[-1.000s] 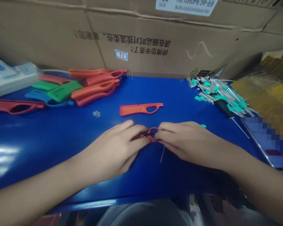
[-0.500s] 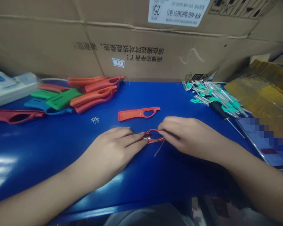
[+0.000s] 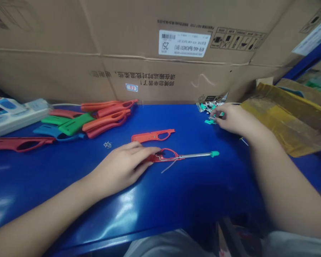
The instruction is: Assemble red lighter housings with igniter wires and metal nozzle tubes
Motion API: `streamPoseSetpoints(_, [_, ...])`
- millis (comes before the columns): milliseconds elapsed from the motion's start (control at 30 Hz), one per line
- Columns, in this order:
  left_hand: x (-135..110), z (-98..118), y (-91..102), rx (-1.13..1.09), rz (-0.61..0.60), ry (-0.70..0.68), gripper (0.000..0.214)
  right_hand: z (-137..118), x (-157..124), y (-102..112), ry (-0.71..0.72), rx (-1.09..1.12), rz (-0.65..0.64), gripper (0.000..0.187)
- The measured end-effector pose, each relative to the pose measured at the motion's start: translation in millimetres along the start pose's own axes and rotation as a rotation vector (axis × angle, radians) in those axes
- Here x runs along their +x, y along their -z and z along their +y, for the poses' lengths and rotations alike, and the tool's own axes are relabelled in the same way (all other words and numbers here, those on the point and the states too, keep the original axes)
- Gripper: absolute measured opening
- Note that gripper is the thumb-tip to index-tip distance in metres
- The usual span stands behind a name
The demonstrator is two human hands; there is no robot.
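My left hand point(image 3: 120, 167) presses a red lighter handle half point(image 3: 169, 154) against the blue table, its fingers closed over the rear end. A metal tube point(image 3: 195, 155) with a teal tip sticks out of the handle's front to the right, and a thin clear hose point(image 3: 168, 167) trails from it toward me. Over at the back right, my right hand point(image 3: 234, 119) is in the pile of metal and teal parts point(image 3: 207, 107), its fingertips pinched together. What they hold is partly hidden. A second orange-red handle half point(image 3: 152, 135) lies just behind the first.
Several red, green and blue handle pieces point(image 3: 107, 117) are heaped at the back left, near a white power strip point(image 3: 18, 116). Small screws point(image 3: 107, 145) lie left of centre. A large cardboard box point(image 3: 139, 43) walls the back; brown taped cardboard point(image 3: 286, 117) sits at right.
My right hand has left the handle half and moved to the pile at the back right. The teal-tipped tube now shows in full. My left hand stays on the handle; the view has tilted up.
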State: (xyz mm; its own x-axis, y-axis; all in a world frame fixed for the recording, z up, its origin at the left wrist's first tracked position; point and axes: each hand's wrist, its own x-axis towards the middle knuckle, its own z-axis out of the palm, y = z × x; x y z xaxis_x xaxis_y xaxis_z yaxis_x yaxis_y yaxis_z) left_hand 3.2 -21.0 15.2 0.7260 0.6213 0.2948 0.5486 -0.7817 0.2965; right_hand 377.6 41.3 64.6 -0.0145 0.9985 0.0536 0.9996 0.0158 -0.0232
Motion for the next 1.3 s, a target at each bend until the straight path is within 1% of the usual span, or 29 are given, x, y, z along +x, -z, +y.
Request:
streamPoseSetpoints(67, [0.2, 0.9, 0.6, 0.000, 0.003, 0.000, 0.034, -1.1, 0.7, -3.0, -0.002, 0.003, -0.042, 0.032])
streamPoseSetpoints(167, [-0.4, 1.8, 1.3, 0.019, -0.008, -0.008, 0.034, -6.0, 1.0, -8.6, -0.040, 0.004, -0.058, 0.030])
streamPoseSetpoints(300, [-0.9, 1.6, 3.1, 0.054, -0.028, -0.037, 0.036, -9.5, 1.9, -14.8, -0.061, 0.010, -0.053, 0.020])
streamPoseSetpoints(400, [-0.2, 2.7, 5.9, 0.049, -0.031, -0.029, 0.035, -11.8, 1.7, -15.3, -0.033, 0.072, -0.057, 0.006])
streamPoseSetpoints(433, [0.1, 3.4, 6.9, 0.048, -0.032, -0.021, 0.035, -13.8, 1.1, -14.4, -0.018, 0.104, -0.057, 0.003])
streamPoseSetpoints(467, [0.3, 4.1, 7.9, 0.054, -0.032, -0.018, 0.034, -16.9, -0.1, -13.2, -0.003, 0.132, -0.057, 0.004])
streamPoseSetpoints(500, [0.3, 4.9, 8.7, 0.064, -0.031, -0.018, 0.035, -21.0, -1.7, -11.6, 0.011, 0.188, -0.065, 0.007])
streamPoseSetpoints(567, [-0.1, 6.0, 9.6, 0.088, -0.028, -0.026, 0.036, -32.2, -6.7, -8.2, 0.035, 0.399, -0.114, 0.017])
streamPoseSetpoints(633, [-1.1, 6.7, 9.3, 0.099, -0.024, -0.035, 0.037, -44.8, -13.5, -5.5, 0.051, 0.774, -0.223, 0.028])
streamPoseSetpoints(667, [-1.6, 6.8, 8.7, 0.097, -0.024, -0.038, 0.037, -50.6, -17.2, -4.5, 0.066, 0.891, -0.281, 0.033])
streamPoseSetpoints(700, [-2.0, 6.9, 7.9, 0.089, -0.021, -0.037, 0.038, -55.6, -20.7, -4.0, 0.084, 0.957, -0.334, 0.037])
streamPoseSetpoints(733, [-2.2, 6.9, 6.9, 0.078, -0.017, -0.037, 0.038, -59.5, -24.0, -3.9, 0.110, 0.963, -0.385, 0.037])
streamPoseSetpoints(800, [-2.4, 6.7, 4.8, 0.045, -0.009, -0.036, 0.037, -63.6, -29.1, -4.7, 0.176, 0.863, -0.448, 0.031])
streamPoseSetpoints(833, [-2.3, 6.6, 3.8, 0.026, -0.008, -0.036, 0.037, -63.9, -30.7, -5.5, 0.214, 0.782, -0.454, 0.027])
streamPoseSetpoints(933, [-1.7, 6.4, 1.9, -0.018, -0.010, -0.041, 0.034, -61.3, -32.8, -7.5, 0.349, 0.543, -0.391, 0.017])
streamPoseSetpoints(1033, [-1.0, 6.7, 2.0, -0.026, -0.011, -0.046, 0.035, -58.5, -34.0, -6.6, 0.474, 0.414, -0.303, 0.012])
streamPoseSetpoints(1133, [-0.6, 7.0, 2.3, -0.022, -0.011, -0.052, 0.035, -57.9, -36.6, -4.7, 0.517, 0.335, -0.229, 0.009])
streamPoseSetpoints(1233, [-0.2, 7.0, 1.4, -0.023, -0.016, -0.053, 0.035, -58.2, -39.1, -5.6, 0.549, 0.275, -0.225, 0.012])
streamPoseSetpoints(1300, [-0.2, 7.1, 0.3, -0.022, -0.020, -0.052, 0.035, -59.0, -39.9, -7.7, 0.577, 0.218, -0.230, 0.011])
